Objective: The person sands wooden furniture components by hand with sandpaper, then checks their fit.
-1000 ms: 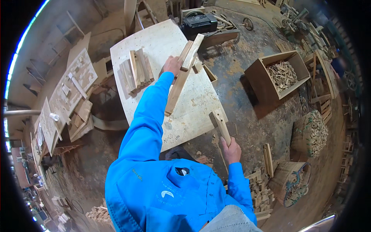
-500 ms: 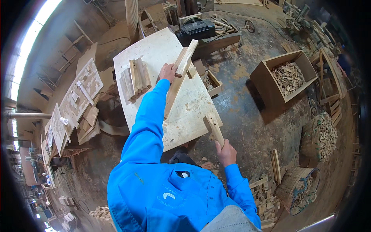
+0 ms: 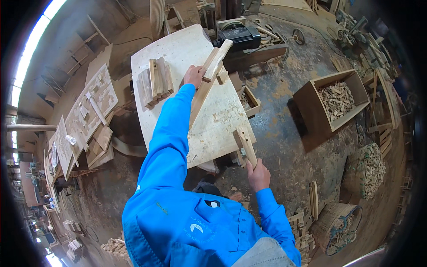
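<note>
My left arm reaches far across a pale wooden worktable (image 3: 209,144). At its end, my left hand (image 3: 193,76) is closed at the near end of a light wooden bar (image 3: 219,60), its fingertips partly hidden. Beneath that bar a longer brown board (image 3: 199,104) lies slantwise on the tabletop. My right hand (image 3: 259,175) grips the lower end of a short wooden piece (image 3: 246,144) with dark holes near its top, held at the table's near right corner. Left of my left hand, several wooden pieces (image 3: 155,82) lie side by side.
A black motor (image 3: 240,38) stands beyond the table's far edge. A small wooden box (image 3: 252,104) sits beside its right side. Farther right are a large box (image 3: 311,104) of offcuts and two woven baskets (image 3: 356,167) of scraps. Another board-topped bench (image 3: 82,115) stands left.
The whole view has shifted slightly, with the floor things on the right displaced in the picture. Both hands keep their holds, and the wooden pieces stay nearly where they were.
</note>
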{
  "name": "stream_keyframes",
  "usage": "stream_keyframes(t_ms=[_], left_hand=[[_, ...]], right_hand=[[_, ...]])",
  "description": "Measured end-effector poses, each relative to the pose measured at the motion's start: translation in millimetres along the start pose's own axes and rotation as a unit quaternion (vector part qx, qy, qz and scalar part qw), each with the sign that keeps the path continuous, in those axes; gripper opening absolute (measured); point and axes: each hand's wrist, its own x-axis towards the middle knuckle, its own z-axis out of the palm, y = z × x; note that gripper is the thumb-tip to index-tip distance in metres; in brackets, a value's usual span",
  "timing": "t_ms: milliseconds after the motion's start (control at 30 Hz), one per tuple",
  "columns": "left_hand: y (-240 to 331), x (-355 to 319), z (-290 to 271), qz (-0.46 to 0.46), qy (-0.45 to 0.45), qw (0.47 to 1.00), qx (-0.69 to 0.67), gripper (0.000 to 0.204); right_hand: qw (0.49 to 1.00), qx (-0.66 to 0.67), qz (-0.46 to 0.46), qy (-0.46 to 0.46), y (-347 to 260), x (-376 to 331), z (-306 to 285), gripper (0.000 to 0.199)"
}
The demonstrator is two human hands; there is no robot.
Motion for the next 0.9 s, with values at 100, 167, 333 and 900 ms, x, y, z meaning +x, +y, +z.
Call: stream_keyframes(t_ms=[100, 167, 333, 900], left_hand=[[-5, 23, -6, 0.002, -0.005, 1.0, -0.001, 0.041], [-8, 37, -10, -0.001, -0.008, 1.0, -0.005, 0.042], [-15, 66, -10, -0.006, -0.005, 1.0, -0.002, 0.042], [-27, 108, -12, -0.013, 0.003, 0.999, 0.034, 0.045]], right_hand=[[1.0, -0.003, 0.005, -0.001, -16, 20, 3, 0.044], [1.0, -0.006, 0.004, 0.001, -24, 32, 4, 0.044], [1.0, 0.0, 0.003, -0.008, -39, 58, 1, 0.045], [1.0, 0.014, 0.023, 0.008, -76, 91, 1, 0.044]])
